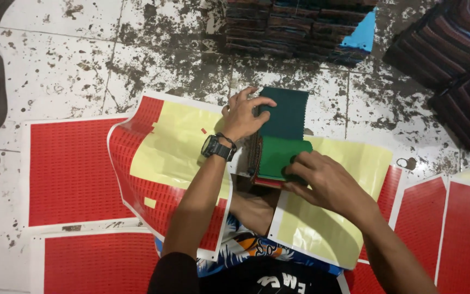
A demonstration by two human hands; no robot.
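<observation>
I am looking down at a white tiled floor [55, 71], heavily speckled with dark stains. Red sticker sheets [72, 171] are lying around the lap, some peeled to yellow backing. My left hand [244, 113] is gripping the far dark green swatch [286, 111]; my right hand [322, 177] is pressing flat on the swatch stack [276, 158]. Dark fabric stacks [295, 24] are sitting far off.
</observation>
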